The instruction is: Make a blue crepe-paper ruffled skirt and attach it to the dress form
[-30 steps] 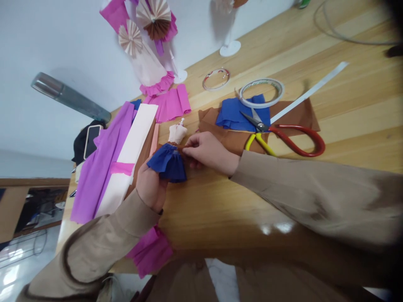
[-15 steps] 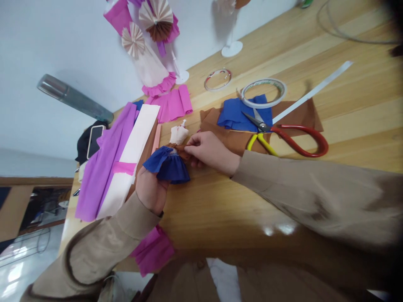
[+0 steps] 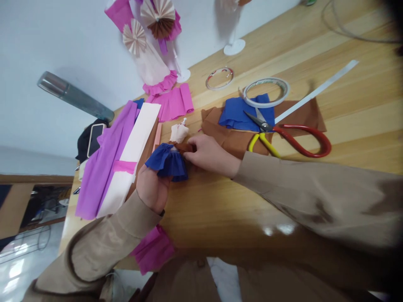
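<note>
A small doll figure with a pale cream top [image 3: 179, 132] and a ruffled dark blue crepe-paper skirt [image 3: 168, 162] is over the wooden table [image 3: 220, 209]. My left hand [image 3: 151, 188] grips it from below, fingers hidden under the skirt. My right hand [image 3: 208, 154] pinches a brown paper band [image 3: 184, 147] at the doll's waist, fingers closed together.
Red-and-yellow scissors [image 3: 283, 136] lie on brown [image 3: 302, 115] and blue paper [image 3: 237, 115]. Two tape rolls [image 3: 266, 92] [image 3: 219, 78] and a white strip [image 3: 317, 90] lie behind. Purple, cream and pink paper sheets [image 3: 116, 155] lie left, with a phone [image 3: 93, 139]. A dressed doll stand [image 3: 154, 46] is at the back.
The blue skirt turned slightly in my left hand. My right hand's fingers shifted closer onto the brown band at the waist.
</note>
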A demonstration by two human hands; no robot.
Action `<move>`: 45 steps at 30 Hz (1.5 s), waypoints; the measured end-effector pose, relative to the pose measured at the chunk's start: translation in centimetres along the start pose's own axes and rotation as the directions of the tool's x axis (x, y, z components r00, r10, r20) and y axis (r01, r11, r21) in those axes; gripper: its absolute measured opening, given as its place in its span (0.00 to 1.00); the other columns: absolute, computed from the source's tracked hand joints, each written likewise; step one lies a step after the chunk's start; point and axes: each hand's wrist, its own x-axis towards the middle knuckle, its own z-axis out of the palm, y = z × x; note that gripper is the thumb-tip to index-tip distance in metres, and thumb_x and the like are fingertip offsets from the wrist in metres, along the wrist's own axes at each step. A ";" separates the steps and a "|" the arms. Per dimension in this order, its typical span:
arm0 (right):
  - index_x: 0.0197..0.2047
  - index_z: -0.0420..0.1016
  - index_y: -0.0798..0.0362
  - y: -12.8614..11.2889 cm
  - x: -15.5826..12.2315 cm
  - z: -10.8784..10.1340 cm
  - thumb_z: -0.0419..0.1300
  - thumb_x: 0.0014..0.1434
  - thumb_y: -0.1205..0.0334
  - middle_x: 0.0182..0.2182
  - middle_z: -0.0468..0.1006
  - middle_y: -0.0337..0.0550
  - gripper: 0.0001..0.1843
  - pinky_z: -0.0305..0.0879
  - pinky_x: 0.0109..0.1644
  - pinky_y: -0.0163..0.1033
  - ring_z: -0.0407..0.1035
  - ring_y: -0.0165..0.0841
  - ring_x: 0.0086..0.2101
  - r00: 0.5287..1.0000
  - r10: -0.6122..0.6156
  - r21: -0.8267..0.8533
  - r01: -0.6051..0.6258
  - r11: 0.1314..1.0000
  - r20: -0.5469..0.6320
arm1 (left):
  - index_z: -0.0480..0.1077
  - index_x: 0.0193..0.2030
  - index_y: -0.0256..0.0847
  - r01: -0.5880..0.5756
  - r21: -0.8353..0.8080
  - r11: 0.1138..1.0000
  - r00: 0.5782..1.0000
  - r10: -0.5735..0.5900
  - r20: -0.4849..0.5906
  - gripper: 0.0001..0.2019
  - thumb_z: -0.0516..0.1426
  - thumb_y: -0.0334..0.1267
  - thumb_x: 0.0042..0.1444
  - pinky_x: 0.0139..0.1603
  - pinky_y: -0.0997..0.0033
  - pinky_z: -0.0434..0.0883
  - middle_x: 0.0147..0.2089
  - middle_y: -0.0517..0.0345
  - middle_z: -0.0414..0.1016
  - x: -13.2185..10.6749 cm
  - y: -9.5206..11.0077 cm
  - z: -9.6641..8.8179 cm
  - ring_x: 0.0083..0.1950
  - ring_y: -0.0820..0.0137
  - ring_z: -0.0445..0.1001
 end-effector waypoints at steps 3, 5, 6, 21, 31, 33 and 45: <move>0.19 0.66 0.54 -0.3 -0.2 0.0 0.60 0.49 0.65 0.19 0.71 0.38 0.10 0.54 0.28 0.34 0.65 0.29 0.24 0.999 -0.028 -0.053 0.026 0.998 -0.037 | 0.74 0.36 0.36 0.020 -0.022 1.000 1.000 -0.020 -0.007 0.06 0.55 0.30 0.59 0.34 0.76 0.72 0.37 0.57 0.77 0.0 0.0 0.2 0.34 0.74 0.74; 0.20 0.67 0.54 -0.4 -0.2 0.0 0.59 0.49 0.65 0.19 0.70 0.38 0.09 0.53 0.28 0.34 0.65 0.29 0.24 0.998 -0.026 -0.065 0.023 0.998 -0.048 | 0.74 0.36 0.37 0.005 -0.051 0.999 1.000 -0.005 -0.011 0.07 0.54 0.29 0.59 0.35 0.76 0.71 0.36 0.58 0.77 -0.1 0.0 0.3 0.34 0.75 0.74; 0.20 0.67 0.55 -0.4 -0.2 0.0 0.59 0.49 0.65 0.19 0.70 0.38 0.08 0.53 0.29 0.34 0.65 0.29 0.24 0.998 -0.023 -0.065 0.020 0.998 -0.052 | 0.74 0.35 0.37 -0.007 -0.065 0.998 1.000 0.007 -0.010 0.06 0.55 0.29 0.59 0.35 0.76 0.71 0.35 0.59 0.77 -0.1 0.0 0.3 0.34 0.75 0.74; 0.20 0.66 0.55 -0.1 -0.6 0.4 0.57 0.54 0.65 0.18 0.66 0.35 0.12 0.50 0.27 0.33 0.60 0.26 0.22 0.989 -0.138 -0.064 0.134 0.989 -0.054 | 0.75 0.37 0.38 0.050 -0.042 0.998 0.984 -0.042 0.172 0.12 0.49 0.33 0.60 0.51 0.65 0.71 0.43 0.52 0.77 -0.7 0.1 0.9 0.53 0.63 0.72; 0.20 0.66 0.55 0.1 -0.5 0.4 0.57 0.54 0.65 0.18 0.65 0.35 0.12 0.50 0.28 0.34 0.59 0.26 0.23 0.986 -0.149 -0.045 0.146 0.988 -0.069 | 0.73 0.47 0.41 0.021 -0.036 0.999 0.988 -0.015 0.156 0.13 0.49 0.36 0.61 0.58 0.60 0.68 0.56 0.52 0.72 -1.7 0.0 -0.3 0.62 0.60 0.66; 0.21 0.67 0.56 0.1 -0.4 0.5 0.57 0.53 0.66 0.19 0.66 0.35 0.10 0.50 0.29 0.34 0.60 0.26 0.24 0.986 -0.147 -0.043 0.144 0.989 -0.077 | 0.72 0.50 0.41 0.041 -0.038 0.998 0.990 -0.036 0.136 0.14 0.49 0.35 0.61 0.59 0.59 0.68 0.58 0.52 0.72 -1.9 0.1 -0.5 0.63 0.60 0.66; 0.19 0.66 0.56 0.2 -0.4 0.5 0.55 0.50 0.72 0.16 0.62 0.33 0.10 0.48 0.27 0.34 0.58 0.25 0.22 0.984 -0.172 -0.036 0.170 0.985 -0.056 | 0.74 0.38 0.37 0.019 -0.122 0.992 0.995 -0.007 0.097 0.14 0.47 0.34 0.63 0.59 0.59 0.69 0.46 0.51 0.77 -0.4 0.4 0.4 0.58 0.62 0.71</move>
